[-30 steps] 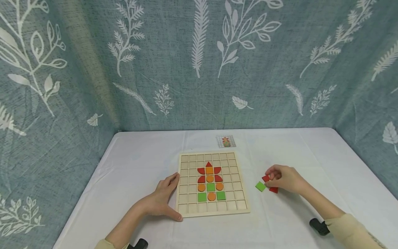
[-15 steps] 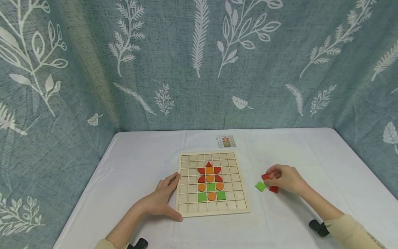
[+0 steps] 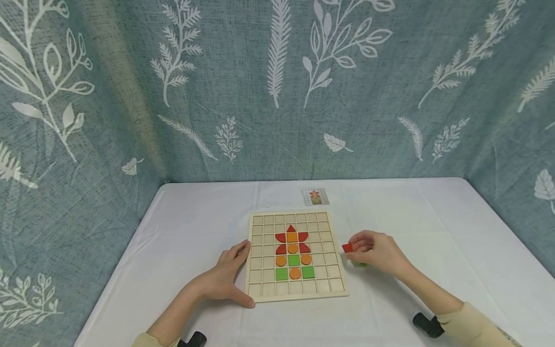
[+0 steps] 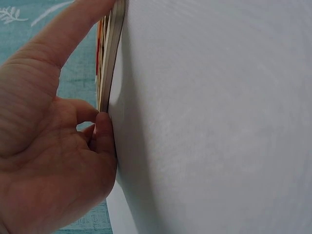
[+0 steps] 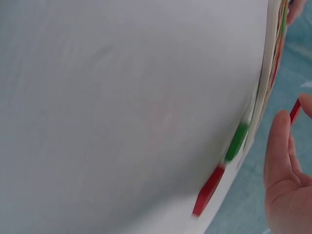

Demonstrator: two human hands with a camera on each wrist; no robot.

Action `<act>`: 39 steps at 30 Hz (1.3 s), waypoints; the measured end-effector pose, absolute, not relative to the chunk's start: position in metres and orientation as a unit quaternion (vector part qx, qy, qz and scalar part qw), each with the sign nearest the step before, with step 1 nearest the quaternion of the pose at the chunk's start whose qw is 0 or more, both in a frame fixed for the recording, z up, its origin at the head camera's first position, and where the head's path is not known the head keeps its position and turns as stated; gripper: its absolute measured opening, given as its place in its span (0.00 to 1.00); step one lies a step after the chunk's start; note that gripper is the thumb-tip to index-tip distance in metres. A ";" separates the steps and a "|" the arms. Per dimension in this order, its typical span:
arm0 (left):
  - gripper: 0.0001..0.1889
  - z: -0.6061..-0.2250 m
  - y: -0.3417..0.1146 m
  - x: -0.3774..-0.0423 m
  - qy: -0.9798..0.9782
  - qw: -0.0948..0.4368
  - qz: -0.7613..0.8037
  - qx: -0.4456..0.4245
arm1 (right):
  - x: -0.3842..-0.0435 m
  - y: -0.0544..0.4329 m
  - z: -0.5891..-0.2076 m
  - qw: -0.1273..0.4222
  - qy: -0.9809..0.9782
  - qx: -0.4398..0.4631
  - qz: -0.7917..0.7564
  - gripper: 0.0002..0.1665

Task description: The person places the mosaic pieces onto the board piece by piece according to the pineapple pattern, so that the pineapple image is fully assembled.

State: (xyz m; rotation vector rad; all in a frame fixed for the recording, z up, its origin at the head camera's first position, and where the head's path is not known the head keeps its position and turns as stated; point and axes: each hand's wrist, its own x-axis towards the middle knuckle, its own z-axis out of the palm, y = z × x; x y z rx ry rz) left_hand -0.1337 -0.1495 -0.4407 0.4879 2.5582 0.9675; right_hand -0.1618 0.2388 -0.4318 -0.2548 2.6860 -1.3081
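Observation:
A light wooden grid board (image 3: pixel 303 298) lies on the white table with red, orange and green pieces set in its middle cells. My left hand (image 3: pixel 223 277) rests against its left side, thumb at the near-left corner and fingertips along the edge. Just right of the board, my right hand (image 3: pixel 376 250) pinches a red tile (image 3: pixel 347 247) between thumb and fingers, above the table. Below that hand lies a loose green tile (image 3: pixel 362 264), mostly covered in the head view. A second loose red tile (image 5: pixel 208 191) shows beside it in the right wrist view.
A small card (image 3: pixel 315 197) with a printed grid and coloured figure lies behind the board. Patterned blue-green curtain (image 3: pixel 260 120) hangs behind the white-covered table (image 3: pixel 195 217) and at both sides.
My right hand has lifted the red tile off the table and carried it left toward the board, passing over the green tile. My left hand and the board have stayed still.

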 end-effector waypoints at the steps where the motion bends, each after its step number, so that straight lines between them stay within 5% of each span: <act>1: 0.71 -0.441 -0.150 -0.133 0.906 0.181 0.342 0.172 | -0.160 0.235 -0.432 0.076 0.891 -0.088 -0.439 0.22; 15: 0.71 -0.442 -0.150 -0.134 0.905 0.180 0.344 0.174 | -0.141 0.185 -0.437 0.139 0.881 -0.221 -0.395 0.16; 27: 0.71 -0.442 -0.149 -0.135 0.906 0.180 0.342 0.176 | -0.139 0.170 -0.445 0.107 0.861 -0.322 -0.378 0.14; 39: 0.71 -0.443 -0.150 -0.134 0.907 0.178 0.338 0.178 | -0.138 0.166 -0.445 0.113 0.852 -0.327 -0.392 0.04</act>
